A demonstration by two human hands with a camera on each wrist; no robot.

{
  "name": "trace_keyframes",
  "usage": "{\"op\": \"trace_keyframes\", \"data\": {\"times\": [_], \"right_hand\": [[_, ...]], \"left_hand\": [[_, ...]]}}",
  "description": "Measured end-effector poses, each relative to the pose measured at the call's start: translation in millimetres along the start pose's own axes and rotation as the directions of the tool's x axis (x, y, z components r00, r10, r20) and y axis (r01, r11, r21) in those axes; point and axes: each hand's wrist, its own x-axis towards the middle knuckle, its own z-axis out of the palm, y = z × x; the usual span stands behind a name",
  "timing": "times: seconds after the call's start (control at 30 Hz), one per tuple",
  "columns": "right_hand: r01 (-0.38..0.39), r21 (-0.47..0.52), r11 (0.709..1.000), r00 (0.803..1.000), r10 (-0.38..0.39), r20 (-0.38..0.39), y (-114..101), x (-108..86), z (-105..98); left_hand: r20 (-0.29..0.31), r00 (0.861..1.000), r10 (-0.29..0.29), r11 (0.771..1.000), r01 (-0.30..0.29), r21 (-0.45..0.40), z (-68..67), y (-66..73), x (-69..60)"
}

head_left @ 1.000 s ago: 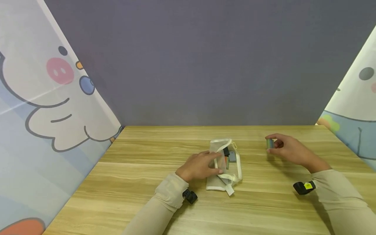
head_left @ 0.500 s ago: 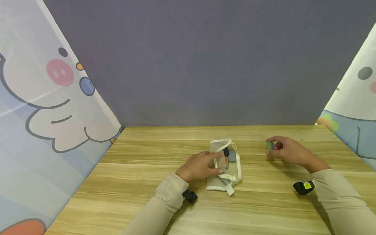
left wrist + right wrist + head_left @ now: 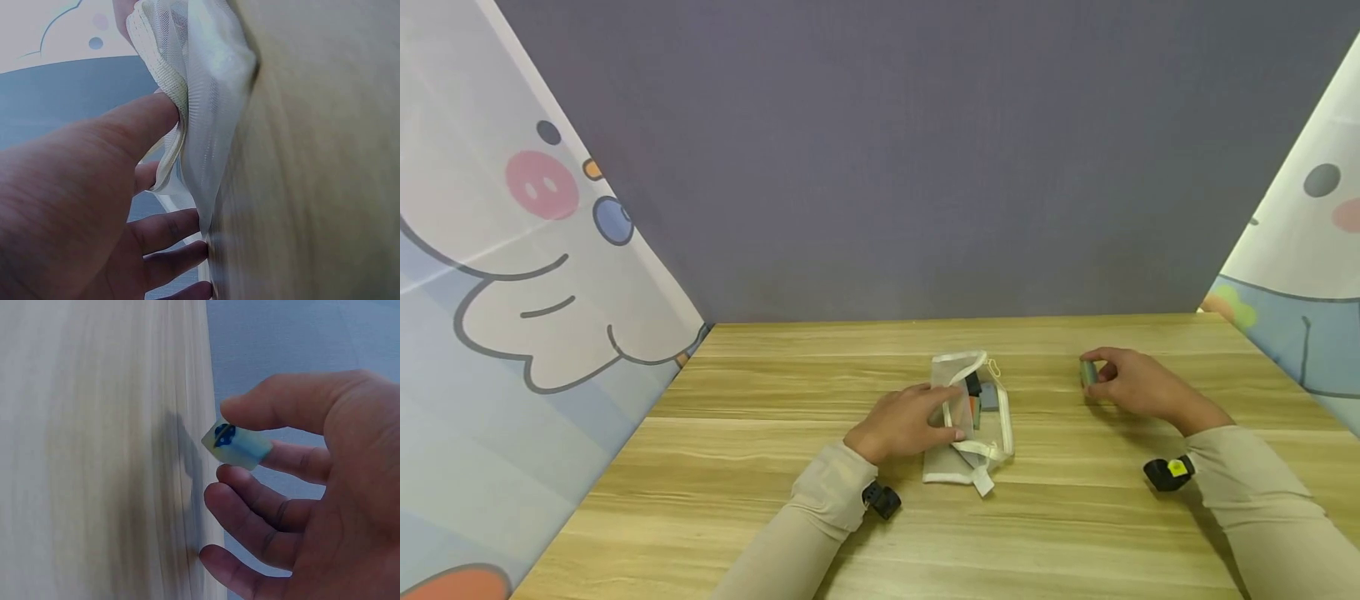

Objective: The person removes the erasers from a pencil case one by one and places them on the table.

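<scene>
A white mesh zip pouch (image 3: 1006, 425) lies on the table with its mouth gaping. My left hand (image 3: 898, 421) holds its rim, thumb against the zip edge (image 3: 169, 81) and the other fingers along the mesh. Through the opening show a black piece (image 3: 973, 383), a grey piece (image 3: 989, 397) and an orange-and-green piece (image 3: 975, 412). To the right, my right hand (image 3: 1138, 383) pinches a small pale greenish block (image 3: 240, 447) between thumb and index finger. A dark blue print marks one face of it. Whether the block touches the table cannot be told.
The wooden table (image 3: 737, 467) runs back to a plain grey panel (image 3: 880, 167). Cartoon-printed sheets flank it on the left (image 3: 497, 350) and right (image 3: 1300, 250). A white tag (image 3: 982, 482) hangs at the pouch's near edge. Black cameras sit at both wrists.
My right hand has dipped slightly and the block has turned, so its coloured stripes show less. My left hand keeps its place on the pouch. The head view has shifted a little.
</scene>
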Motion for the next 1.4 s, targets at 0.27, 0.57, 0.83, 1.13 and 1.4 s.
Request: {"op": "trace_keyframes", "data": {"times": [0.27,0.57,0.83,1.13,1.4], "right_hand": [[0.005,-0.073,0.997,1.0,-0.007,-0.021,4.2,-0.7,2.1],[0.001,-0.094,0.996,1.0,-0.002,-0.018,7.7,-2.9,2.9],[-0.011,-0.102,0.995,1.0,0.011,-0.006,5.6,-5.8,-0.1],[-0.015,-0.088,0.996,1.0,0.014,-0.011,4.4,-5.0,0.2],[0.002,-0.069,0.998,1.0,-0.002,-0.009,1.4,-1.2,-0.6]], "left_hand": [[0.018,1.0,-0.017,1.0,0.017,-0.008,1.4,0.8,-0.6],[0.012,1.0,-0.012,1.0,0.012,-0.009,1.9,3.0,0.6],[0.026,1.0,-0.006,1.0,0.006,0.001,1.4,4.4,2.0],[0.035,0.999,-0.005,1.0,0.004,0.026,-0.9,3.3,3.4],[0.02,1.0,-0.012,1.0,0.012,0.011,-0.2,1.7,-0.1]]}}
